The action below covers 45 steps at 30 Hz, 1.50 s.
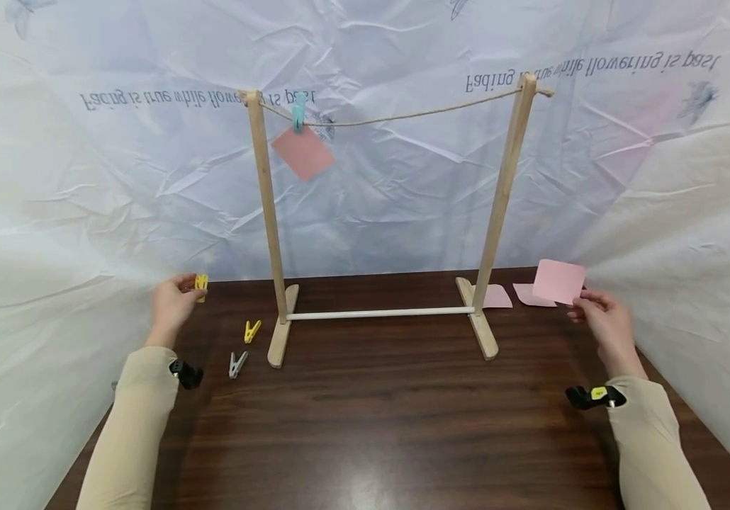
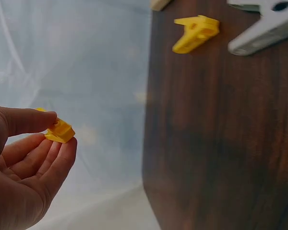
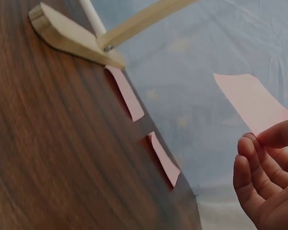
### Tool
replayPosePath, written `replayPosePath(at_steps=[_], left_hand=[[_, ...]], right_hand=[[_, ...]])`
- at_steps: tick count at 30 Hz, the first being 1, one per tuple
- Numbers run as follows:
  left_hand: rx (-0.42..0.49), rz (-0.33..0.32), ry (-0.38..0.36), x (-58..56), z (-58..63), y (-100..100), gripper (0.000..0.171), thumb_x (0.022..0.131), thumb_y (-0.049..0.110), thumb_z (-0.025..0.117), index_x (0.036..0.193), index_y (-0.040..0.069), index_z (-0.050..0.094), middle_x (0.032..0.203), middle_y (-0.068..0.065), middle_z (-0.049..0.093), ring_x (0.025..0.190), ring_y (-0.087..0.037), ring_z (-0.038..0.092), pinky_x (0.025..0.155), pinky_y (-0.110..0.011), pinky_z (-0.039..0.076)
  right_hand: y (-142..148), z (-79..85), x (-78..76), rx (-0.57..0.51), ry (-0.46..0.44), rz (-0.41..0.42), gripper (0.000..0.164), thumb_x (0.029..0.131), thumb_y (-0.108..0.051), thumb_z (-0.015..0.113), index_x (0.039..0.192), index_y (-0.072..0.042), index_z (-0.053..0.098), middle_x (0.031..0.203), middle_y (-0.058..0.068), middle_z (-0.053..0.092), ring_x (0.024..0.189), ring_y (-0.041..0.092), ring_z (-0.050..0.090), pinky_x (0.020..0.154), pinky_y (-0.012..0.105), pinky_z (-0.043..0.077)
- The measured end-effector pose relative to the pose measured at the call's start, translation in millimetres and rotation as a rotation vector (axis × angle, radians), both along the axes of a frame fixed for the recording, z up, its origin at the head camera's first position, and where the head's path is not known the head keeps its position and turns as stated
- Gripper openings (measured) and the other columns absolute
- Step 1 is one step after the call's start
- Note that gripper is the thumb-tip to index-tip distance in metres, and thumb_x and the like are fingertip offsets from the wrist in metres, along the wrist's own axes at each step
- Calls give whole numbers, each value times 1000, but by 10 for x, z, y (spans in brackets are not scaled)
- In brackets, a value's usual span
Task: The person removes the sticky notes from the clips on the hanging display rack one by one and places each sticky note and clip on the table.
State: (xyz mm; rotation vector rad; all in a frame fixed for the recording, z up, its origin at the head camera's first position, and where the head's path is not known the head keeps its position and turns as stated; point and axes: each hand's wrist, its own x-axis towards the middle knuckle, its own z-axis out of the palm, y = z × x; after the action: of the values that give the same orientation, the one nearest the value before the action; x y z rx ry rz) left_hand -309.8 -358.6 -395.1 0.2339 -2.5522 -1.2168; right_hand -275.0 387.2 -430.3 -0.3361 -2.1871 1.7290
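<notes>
My left hand (image 1: 173, 301) pinches a yellow clothespin (image 1: 201, 287) between thumb and fingers, raised at the table's left side. In the left wrist view the same clothespin (image 2: 60, 131) sits at the fingertips. Over on the right, my right hand (image 1: 604, 322) holds a pink paper square (image 1: 559, 281) by its lower corner, thumb on one face. A darker pink paper (image 1: 304, 153) hangs by a teal clothespin (image 1: 298, 113) from the left part of a string (image 1: 403, 115). Another yellow clothespin (image 1: 251, 331) and a grey clothespin (image 1: 237, 364) lie on the table.
A wooden frame (image 1: 501, 205) carries the string between two posts, with a white rod (image 1: 378, 313) low across it. Two pink papers (image 1: 497, 296) lie near its right foot. Pale printed sheeting (image 1: 371, 212) surrounds the dark wooden table (image 1: 365, 411).
</notes>
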Motion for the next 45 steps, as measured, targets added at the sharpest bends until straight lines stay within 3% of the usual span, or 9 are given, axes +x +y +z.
replayPosePath(at_steps=[3, 5, 7, 11, 19, 34, 45], left_hand=[[-46, -3, -38, -25, -75, 0, 51, 98, 3, 59, 143, -15, 44, 134, -37, 54, 117, -48, 58, 81, -33, 58], [-81, 6, -68, -42, -110, 11, 50, 99, 5, 59, 142, -15, 45, 134, -36, 54, 116, -48, 58, 87, -48, 56], [-113, 9, -76, -65, -140, 16, 49, 98, 4, 60, 141, -16, 46, 133, -37, 54, 114, -49, 59, 90, -54, 53], [-143, 0, -71, -86, -205, -6, 49, 94, 0, 61, 137, -18, 49, 129, -38, 56, 112, -49, 60, 88, -54, 53], [-137, -35, -152, -56, -357, -62, 50, 96, 0, 57, 141, -17, 45, 134, -39, 51, 115, -51, 56, 88, -55, 53], [-116, 29, -209, -131, -536, -15, 50, 96, 0, 58, 142, -15, 45, 135, -38, 51, 115, -49, 57, 88, -52, 55], [-158, 27, -230, -185, -626, -13, 48, 95, -1, 57, 139, -17, 47, 133, -38, 52, 114, -49, 56, 87, -52, 55]], right_hand=[[43, -59, -9, 49, -48, 29, 18, 103, -21, 57, 113, -6, 59, 76, -19, 66, 68, 2, 67, 65, 17, 55], [71, -88, -3, 103, -79, 60, 28, 104, -22, 54, 121, 0, 56, 77, -21, 65, 70, 2, 67, 67, 16, 54], [98, -117, -2, 137, -95, 78, 38, 105, -23, 53, 129, 6, 52, 77, -22, 64, 71, 2, 67, 67, 16, 54], [145, -201, -30, 207, -109, 102, 49, 106, -23, 51, 136, 15, 46, 78, -21, 62, 71, 2, 66, 65, 17, 55], [236, -388, -31, 220, -169, 191, 47, 105, -16, 50, 131, 24, 45, 85, -7, 66, 69, -1, 63, 65, 21, 58], [-166, -289, 25, 322, -234, 345, 42, 102, -11, 54, 126, 24, 49, 91, 12, 72, 72, 9, 66, 64, 26, 58], [-266, -303, -2, 490, -269, 363, 37, 98, -15, 63, 116, 17, 60, 84, 11, 74, 71, 16, 66, 60, 29, 54]])
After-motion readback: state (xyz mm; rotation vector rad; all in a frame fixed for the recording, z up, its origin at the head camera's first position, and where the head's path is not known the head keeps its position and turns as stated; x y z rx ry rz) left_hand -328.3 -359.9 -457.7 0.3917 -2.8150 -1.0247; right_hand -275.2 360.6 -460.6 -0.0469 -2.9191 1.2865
